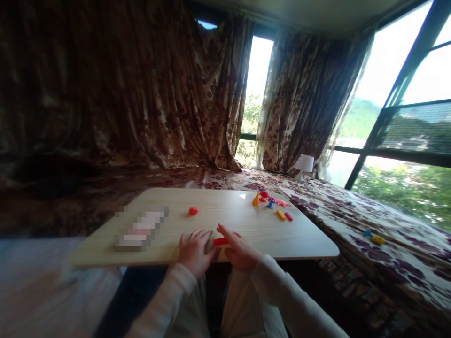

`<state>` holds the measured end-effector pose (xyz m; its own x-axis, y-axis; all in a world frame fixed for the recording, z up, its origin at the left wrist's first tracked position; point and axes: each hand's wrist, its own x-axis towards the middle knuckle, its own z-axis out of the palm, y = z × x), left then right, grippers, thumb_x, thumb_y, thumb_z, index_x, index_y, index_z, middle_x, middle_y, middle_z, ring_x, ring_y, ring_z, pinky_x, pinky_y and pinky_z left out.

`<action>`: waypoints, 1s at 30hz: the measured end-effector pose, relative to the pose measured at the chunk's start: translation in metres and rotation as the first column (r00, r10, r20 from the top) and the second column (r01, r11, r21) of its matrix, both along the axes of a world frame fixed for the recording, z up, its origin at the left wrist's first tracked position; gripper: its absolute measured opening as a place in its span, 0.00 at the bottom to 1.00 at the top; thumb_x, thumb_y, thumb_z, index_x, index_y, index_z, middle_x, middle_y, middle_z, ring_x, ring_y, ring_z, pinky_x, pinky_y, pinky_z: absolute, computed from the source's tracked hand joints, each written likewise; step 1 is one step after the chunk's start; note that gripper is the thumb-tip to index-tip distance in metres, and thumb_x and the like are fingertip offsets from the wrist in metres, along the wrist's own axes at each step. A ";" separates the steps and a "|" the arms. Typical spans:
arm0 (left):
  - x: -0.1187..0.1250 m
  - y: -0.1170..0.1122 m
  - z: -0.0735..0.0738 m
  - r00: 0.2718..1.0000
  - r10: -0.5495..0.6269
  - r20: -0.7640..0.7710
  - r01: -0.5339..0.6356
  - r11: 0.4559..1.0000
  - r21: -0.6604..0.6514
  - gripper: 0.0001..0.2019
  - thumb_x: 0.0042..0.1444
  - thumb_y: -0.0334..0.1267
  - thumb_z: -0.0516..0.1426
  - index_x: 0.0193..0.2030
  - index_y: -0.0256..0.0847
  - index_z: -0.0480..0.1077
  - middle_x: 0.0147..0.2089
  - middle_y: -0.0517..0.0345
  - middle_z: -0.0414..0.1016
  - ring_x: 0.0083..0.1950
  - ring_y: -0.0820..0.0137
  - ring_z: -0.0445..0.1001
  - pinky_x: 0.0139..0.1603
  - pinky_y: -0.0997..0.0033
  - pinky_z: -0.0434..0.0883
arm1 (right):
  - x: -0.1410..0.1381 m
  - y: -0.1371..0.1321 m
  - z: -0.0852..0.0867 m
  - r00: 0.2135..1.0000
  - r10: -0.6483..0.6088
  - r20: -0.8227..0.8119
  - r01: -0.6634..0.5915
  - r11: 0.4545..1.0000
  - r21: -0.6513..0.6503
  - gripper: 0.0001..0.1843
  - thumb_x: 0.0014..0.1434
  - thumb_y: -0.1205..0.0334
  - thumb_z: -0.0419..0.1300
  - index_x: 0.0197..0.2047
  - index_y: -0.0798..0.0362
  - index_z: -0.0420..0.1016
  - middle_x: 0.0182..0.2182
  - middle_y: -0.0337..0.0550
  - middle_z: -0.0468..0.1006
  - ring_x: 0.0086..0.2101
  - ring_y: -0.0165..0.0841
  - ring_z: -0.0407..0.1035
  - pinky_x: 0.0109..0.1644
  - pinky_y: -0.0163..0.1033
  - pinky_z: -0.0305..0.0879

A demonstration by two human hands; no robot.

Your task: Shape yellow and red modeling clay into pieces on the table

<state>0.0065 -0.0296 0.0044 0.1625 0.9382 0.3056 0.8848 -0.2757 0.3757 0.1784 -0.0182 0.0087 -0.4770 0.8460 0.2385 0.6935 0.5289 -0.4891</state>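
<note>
A small red piece (pixel 220 241) lies near the front edge of a light wooden tabletop (pixel 169 234). My left hand (pixel 194 251) rests flat on the table just left of it, fingers spread and open. My right hand (pixel 237 249) is right of the piece, fingers stretched toward it and touching or nearly touching it; whether it grips it I cannot say. A red round piece (pixel 193 211) lies farther back. A cluster of small coloured toy pieces (pixel 270 203) sits at the table's far right.
A blurred-out flat object (pixel 141 229) lies on the table's left. A flower-patterned cover (pixel 369 220) spreads to the right with two small pieces (pixel 374 237) on it. A white lamp (pixel 303 165) stands by the window. Patterned curtains hang behind.
</note>
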 end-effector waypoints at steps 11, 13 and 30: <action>0.004 0.012 0.027 0.990 -0.021 0.137 0.013 0.998 0.054 0.07 0.49 0.40 0.56 0.33 0.46 0.74 0.38 0.60 0.79 0.48 0.63 0.73 0.58 0.54 0.58 | 0.014 -0.007 0.004 0.960 -0.207 -0.187 0.233 0.964 0.130 0.09 0.54 0.69 0.61 0.39 0.51 0.78 0.39 0.41 0.79 0.44 0.36 0.71 0.51 0.41 0.63; 0.002 0.014 0.035 0.987 -0.035 0.157 0.026 0.998 0.059 0.07 0.50 0.41 0.56 0.32 0.45 0.75 0.35 0.61 0.79 0.43 0.66 0.74 0.54 0.60 0.63 | 0.003 -0.008 0.004 0.960 -0.214 -0.182 0.239 0.963 0.127 0.06 0.55 0.67 0.62 0.36 0.48 0.78 0.37 0.39 0.80 0.42 0.34 0.71 0.49 0.40 0.62; 0.025 0.029 0.034 0.988 -0.088 0.128 0.092 0.995 -0.028 0.13 0.52 0.48 0.60 0.35 0.39 0.74 0.37 0.58 0.78 0.48 0.66 0.73 0.61 0.51 0.57 | -0.003 0.001 -0.003 0.942 -0.301 -0.149 0.318 0.941 0.111 0.03 0.52 0.62 0.65 0.33 0.46 0.80 0.36 0.38 0.79 0.44 0.36 0.68 0.51 0.41 0.59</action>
<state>0.0312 -0.0006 0.0387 0.2087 0.9315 0.2978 0.8019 -0.3373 0.4932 0.1758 -0.0170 0.0056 -0.1544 0.9039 0.3989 0.7695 0.3633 -0.5252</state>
